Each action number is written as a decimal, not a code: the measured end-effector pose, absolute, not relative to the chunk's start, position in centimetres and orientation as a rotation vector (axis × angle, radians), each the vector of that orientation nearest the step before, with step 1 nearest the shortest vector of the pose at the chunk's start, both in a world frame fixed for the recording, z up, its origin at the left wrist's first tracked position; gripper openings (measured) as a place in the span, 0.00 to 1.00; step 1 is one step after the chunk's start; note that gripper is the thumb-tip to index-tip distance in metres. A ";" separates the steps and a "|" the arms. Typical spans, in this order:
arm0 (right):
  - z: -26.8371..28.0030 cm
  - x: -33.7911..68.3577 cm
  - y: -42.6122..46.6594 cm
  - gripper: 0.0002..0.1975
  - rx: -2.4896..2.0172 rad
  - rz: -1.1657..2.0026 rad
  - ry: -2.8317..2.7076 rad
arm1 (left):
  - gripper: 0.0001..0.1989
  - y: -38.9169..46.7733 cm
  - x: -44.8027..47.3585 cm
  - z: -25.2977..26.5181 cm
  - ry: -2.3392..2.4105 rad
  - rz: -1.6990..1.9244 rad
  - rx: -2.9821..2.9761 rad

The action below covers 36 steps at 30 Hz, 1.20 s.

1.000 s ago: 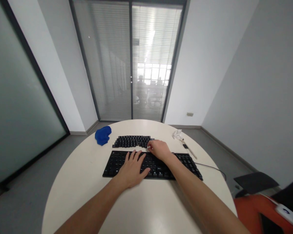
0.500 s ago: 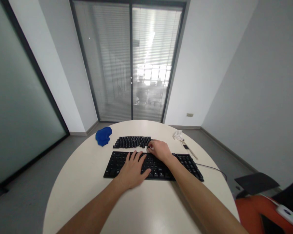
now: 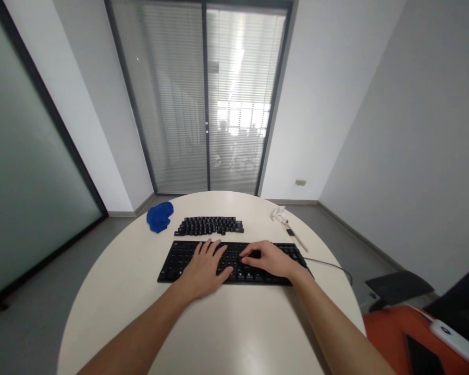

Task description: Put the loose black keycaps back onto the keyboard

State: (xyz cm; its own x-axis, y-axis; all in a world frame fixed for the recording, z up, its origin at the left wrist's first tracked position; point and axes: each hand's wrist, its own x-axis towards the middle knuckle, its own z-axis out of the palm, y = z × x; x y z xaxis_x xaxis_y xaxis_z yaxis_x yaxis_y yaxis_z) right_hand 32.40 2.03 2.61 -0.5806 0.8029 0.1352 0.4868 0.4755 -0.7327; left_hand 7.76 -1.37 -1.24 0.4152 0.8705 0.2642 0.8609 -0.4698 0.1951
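Note:
A black keyboard (image 3: 172,260) lies across the round table. My left hand (image 3: 205,268) rests flat on its left half, fingers spread, holding nothing. Over the right of its middle is my right hand (image 3: 268,258), thumb and index finger curled into a pinch at the keys. Whatever sits between those fingertips is too small to make out. Behind the keyboard, loose black keycaps (image 3: 209,225) are laid out in rows, with larger ones at the right end. My right hand and wrist cover part of the keyboard's right half.
A blue cloth (image 3: 160,216) lies at the back left of the white table (image 3: 113,291). At the back right are a crumpled white tissue (image 3: 278,213) and a thin brush-like stick (image 3: 297,237). The keyboard's cable (image 3: 328,264) runs off the right edge. An orange chair (image 3: 386,333) stands at the right.
My right hand has come back from the right end of the loose keycaps to the keyboard. My left hand stays on the keyboard. The view has shifted slightly.

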 end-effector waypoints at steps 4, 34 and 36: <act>2.5 32.3 2.0 0.12 -1.051 0.853 -2.294 | 0.30 -1.3 7.6 -1.2 1.572 0.528 2.624; 2.6 31.7 1.6 0.09 -0.984 0.658 -2.451 | 0.28 -1.4 7.6 -0.9 1.536 0.516 2.630; 2.6 31.7 1.6 0.10 -0.984 0.657 -2.449 | 0.28 -1.4 7.6 -0.9 1.536 0.511 2.634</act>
